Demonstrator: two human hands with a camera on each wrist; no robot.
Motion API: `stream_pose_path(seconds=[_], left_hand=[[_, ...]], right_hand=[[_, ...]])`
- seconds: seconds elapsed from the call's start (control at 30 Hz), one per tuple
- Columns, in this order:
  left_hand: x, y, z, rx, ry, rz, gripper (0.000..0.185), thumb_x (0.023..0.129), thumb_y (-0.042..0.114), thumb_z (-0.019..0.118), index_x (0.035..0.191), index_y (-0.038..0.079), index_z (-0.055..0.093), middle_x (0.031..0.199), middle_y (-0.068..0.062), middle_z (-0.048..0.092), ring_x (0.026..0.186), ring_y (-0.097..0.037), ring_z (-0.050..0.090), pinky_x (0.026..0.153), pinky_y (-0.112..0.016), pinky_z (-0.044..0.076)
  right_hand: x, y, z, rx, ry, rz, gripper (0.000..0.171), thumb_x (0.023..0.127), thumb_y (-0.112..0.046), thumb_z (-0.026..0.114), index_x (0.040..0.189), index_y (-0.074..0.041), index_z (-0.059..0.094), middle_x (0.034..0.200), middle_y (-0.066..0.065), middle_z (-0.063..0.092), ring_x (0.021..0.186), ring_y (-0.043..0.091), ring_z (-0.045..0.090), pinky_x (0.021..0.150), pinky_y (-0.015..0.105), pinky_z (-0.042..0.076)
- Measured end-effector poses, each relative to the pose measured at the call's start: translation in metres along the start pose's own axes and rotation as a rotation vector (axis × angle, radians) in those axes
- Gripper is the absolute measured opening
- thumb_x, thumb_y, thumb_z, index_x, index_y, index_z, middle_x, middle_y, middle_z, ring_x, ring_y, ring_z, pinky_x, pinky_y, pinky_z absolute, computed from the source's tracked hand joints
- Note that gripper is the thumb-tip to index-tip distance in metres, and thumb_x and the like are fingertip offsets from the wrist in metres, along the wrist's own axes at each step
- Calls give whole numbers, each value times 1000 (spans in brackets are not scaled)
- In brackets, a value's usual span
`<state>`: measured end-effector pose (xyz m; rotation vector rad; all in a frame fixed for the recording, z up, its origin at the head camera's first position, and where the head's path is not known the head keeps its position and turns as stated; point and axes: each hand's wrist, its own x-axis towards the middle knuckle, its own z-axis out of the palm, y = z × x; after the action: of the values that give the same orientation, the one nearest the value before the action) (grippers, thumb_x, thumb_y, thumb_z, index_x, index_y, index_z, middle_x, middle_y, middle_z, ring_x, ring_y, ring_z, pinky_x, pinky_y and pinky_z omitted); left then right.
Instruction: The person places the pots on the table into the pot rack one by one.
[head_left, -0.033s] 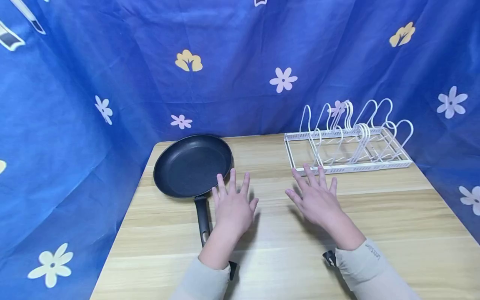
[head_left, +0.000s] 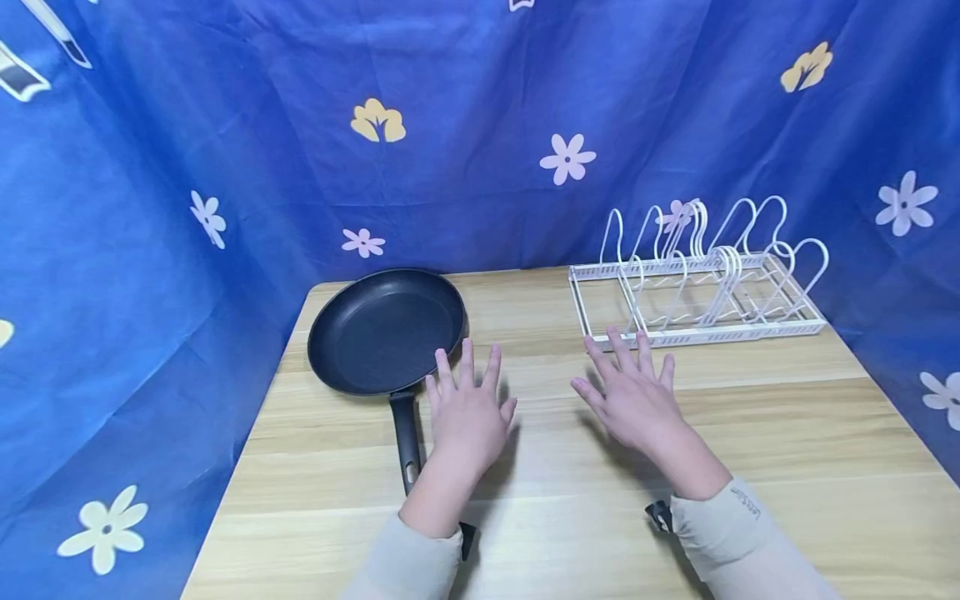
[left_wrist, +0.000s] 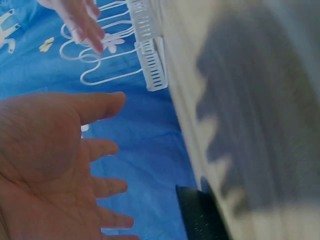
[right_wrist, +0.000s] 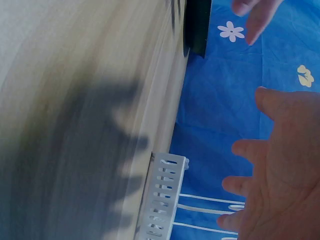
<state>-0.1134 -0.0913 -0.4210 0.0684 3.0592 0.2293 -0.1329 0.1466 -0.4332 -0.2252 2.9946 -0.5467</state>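
Head view shows a black pan [head_left: 386,333] lying face up at the back left of the desk [head_left: 540,517]. Its long line goes from the round part at the back down to the handle [head_left: 406,437], which points toward the person and leans a bit to the right. The left hand [head_left: 468,421] is the nearer one — the round part is ahead of it and to its left. The handle runs along that hand's left side, then goes under the left arm [head_left: 435,504], so its end is hidden. I cannot tell if any fingertip touches the pan's rim. The right hand [head_left: 636,404] is well apart from the left, and both hold nothing — fingers straight and spread, palms down, up above the desk. The white rack [head_left: 712,335] is at the back right, just past the right hand, its long side going left to right. Blue cloth [head_left: 465,200] hangs behind.
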Motion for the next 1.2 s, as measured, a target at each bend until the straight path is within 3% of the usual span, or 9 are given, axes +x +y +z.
stream_pose_path(seconds=[0.23,0.43,0.73,0.83,1.03,1.2], left_hand=[[-2,-1,-3,-12,4,-5,78,107,49,64,173,31,26,184,-14,9,167,-56,2,134,-72,19],[-16,-19,-7,-33,4,-16,78,108,49,63,173,30,25,184,-14,8,167,-54,0,134,-73,16],[-52,-59,-31,-83,-32,-79,82,107,47,64,174,22,24,180,-28,6,161,-65,8,126,-82,22],[-56,-67,-39,-103,-30,-110,86,107,48,63,175,17,19,176,-38,4,158,-68,15,120,-84,30],[-59,-91,-42,-117,-35,-145,95,108,49,62,171,-4,14,166,-52,14,138,-67,51,105,-73,53],[-62,-108,-31,-260,-111,-158,108,107,56,61,166,-17,7,164,-48,30,142,-60,52,111,-68,51]], right_hand=[[4,-2,0,-6,-2,-10,77,110,-69,36,174,-29,22,184,11,3,167,55,-5,124,86,-7],[1,-7,6,-3,3,-16,77,110,-69,38,174,-30,23,184,12,7,167,54,-3,124,87,-5],[-5,-24,13,48,71,-80,84,103,-56,67,172,-26,30,182,15,21,167,54,9,124,87,5],[-4,-33,14,65,101,-106,87,100,-53,73,171,-25,32,181,15,25,166,54,13,125,86,9],[-1,-50,16,102,124,-167,83,101,-50,73,170,-24,35,179,15,29,166,51,20,127,83,16],[1,-66,18,201,99,-231,78,104,-43,71,169,-20,36,176,16,34,164,46,28,130,76,22]])
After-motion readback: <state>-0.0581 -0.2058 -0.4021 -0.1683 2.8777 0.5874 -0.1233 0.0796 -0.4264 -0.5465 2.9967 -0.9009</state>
